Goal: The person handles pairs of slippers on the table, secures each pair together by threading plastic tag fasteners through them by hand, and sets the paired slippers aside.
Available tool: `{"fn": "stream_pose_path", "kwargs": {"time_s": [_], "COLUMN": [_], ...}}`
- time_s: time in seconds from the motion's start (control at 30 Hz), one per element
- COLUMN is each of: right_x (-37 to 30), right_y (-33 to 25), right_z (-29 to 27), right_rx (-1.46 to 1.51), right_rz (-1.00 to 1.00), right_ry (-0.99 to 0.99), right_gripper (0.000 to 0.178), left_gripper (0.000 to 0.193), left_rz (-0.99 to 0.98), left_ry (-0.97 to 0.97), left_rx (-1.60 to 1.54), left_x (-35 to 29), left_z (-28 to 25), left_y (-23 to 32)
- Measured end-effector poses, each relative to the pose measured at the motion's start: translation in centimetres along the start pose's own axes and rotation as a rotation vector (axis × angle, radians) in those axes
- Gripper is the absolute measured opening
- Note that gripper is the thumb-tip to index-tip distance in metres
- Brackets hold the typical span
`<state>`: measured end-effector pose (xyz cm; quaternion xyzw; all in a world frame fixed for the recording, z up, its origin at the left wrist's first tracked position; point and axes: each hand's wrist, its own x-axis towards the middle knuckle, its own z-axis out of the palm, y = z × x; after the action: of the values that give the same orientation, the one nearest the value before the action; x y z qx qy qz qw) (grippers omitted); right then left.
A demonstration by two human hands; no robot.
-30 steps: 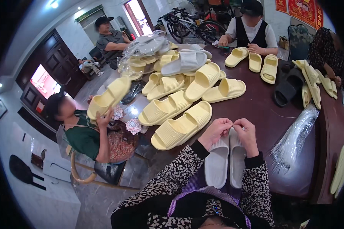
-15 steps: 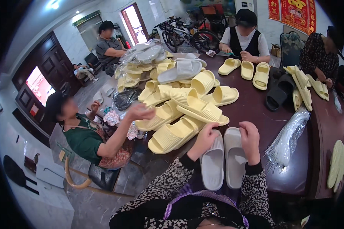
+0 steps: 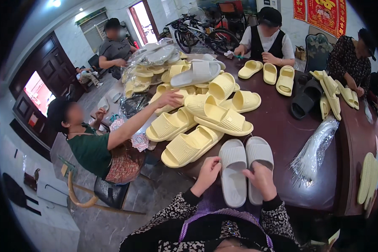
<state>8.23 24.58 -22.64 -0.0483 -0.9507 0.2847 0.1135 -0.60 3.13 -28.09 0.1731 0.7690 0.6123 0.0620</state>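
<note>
A pair of grey slide slippers lies side by side on the table in front of me, toes pointing away. My left hand [image 3: 207,175] is beside the outer edge of the left grey slipper [image 3: 234,187], its fingers drawn together; whatever may be in them is hidden. Over the right grey slipper [image 3: 260,150] bends my right hand [image 3: 261,179], fingers curled at its foot opening and thumb towards the left slipper. Just beyond my left hand lie yellow slippers [image 3: 185,152], part of a heap.
Grey slippers in clear plastic [image 3: 157,54] top the heap. A bundle of clear plastic bags [image 3: 315,153] and black slippers [image 3: 306,98] lie to the right. At left, a co-worker's arm [image 3: 134,122] reaches over the heap; other people sit around the dark red table [image 3: 281,122].
My left hand has drawn back from the toe of the left slipper to its outer side. My right hand has come down onto the right slipper. The co-worker's arm has stretched further over the heap.
</note>
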Motion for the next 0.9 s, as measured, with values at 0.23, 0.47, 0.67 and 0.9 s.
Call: {"fn": "stream_pose_path", "kwargs": {"time_s": [0.23,0.47,0.67,0.9], "right_x": [0.0,-3.0,-5.8,-6.6], "right_y": [-0.2,2.4,12.3,16.7], "right_z": [1.6,-4.2,-20.7,-27.5], "right_rx": [-0.064,-0.028,-0.575,0.087], "right_rz": [-0.058,0.125,0.253,0.144], "right_ry": [0.233,0.411,0.824,1.272], "right_gripper": [0.025,0.010,0.015,0.034], "left_gripper": [0.023,0.029,0.034,0.049], "left_rz": [0.033,-0.079,-0.015,0.076], "left_ry": [-0.023,0.014,0.119,0.289], "left_rx": [-0.101,-0.225,-0.127,-0.243], "left_x": [0.9,4.1,7.6,16.3], "left_z": [-0.7,-1.4,-3.8,-7.4], "left_y": [0.6,2.1,4.4,6.0]}}
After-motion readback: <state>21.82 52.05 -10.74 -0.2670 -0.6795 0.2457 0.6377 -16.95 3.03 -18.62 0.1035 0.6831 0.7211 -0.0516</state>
